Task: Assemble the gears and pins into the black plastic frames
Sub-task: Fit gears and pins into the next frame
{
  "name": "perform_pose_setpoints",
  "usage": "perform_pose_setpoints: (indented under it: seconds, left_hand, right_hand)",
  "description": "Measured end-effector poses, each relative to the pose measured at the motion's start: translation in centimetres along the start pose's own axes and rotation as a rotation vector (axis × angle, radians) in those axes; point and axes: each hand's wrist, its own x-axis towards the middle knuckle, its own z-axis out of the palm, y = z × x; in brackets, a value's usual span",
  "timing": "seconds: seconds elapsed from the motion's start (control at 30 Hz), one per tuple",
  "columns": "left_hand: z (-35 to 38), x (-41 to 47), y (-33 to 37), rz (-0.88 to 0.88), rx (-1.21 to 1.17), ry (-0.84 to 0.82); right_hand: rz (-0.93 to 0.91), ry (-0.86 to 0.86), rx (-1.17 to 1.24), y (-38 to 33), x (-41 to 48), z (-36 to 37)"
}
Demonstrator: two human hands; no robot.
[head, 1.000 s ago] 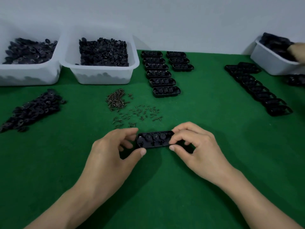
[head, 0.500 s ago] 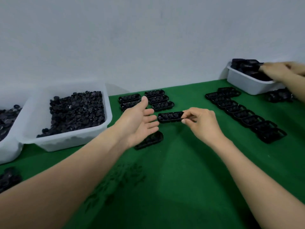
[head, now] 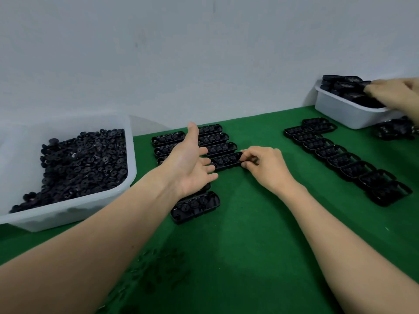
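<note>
Right hand (head: 266, 168) pinches frame (head: 226, 160) end (left hand (head: 190, 164) spread beside)

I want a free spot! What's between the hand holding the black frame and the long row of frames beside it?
Just bare green cloth between the right hand and the row of frames, in the head view.

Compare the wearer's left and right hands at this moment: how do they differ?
The left hand is open, thumb up, fingers spread, holding nothing; the right hand pinches the end of a black frame. The left hand partly covers the left column of frames; the right hand lies right of both columns. Both reach over the green table.
</note>
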Motion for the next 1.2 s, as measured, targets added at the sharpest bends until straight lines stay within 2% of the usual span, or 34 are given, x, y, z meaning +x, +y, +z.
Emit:
perform_pose_setpoints:
  seconds: [0.23,0.33,0.4,0.53,0.67,0.83,0.93,1.2]
  left_hand:
    - [-0.2,-1.7,0.4,0.038,0.000,0.018]
    - [-1.5,-4.3,0.5,0.114,0.018,0.006]
    - [-3.0,-6.9,0.2,0.191,0.078,0.061]
    - [-7.7,-14.0,-1.9,0.349,0.263,0.248]
    - [-14.0,-22.2,-5.3,0.406,0.375,0.431]
    - [-20.0,-32.3,-10.1,0.439,0.350,0.728]
    - [-21.7,-36.5,-11.6,0.507,0.283,0.788]
    - [-25.7,-42.2,-11.9,0.668,0.376,0.829]
  right_hand:
    - [0.025,0.050,-0.029,-0.5,-1.0,-0.2]
    - [-0.107,0.182,-0.068,-2.4,-2.5,-0.8]
    - [-0.243,0.241,-0.027,-4.9,-4.3,-0.9]
    - [-0.457,0.079,0.051,-10.9,-9.9,0.4]
    - [-0.588,-0.128,0.124,-16.7,-16.1,2.8]
    - [-0.688,-0.347,0.207,-22.9,-22.2,6.1]
    - [-0.713,-0.421,0.248,-26.8,-24.1,8.3]
    - [-0.750,-0.554,0.240,-39.1,-26.1,15.7]
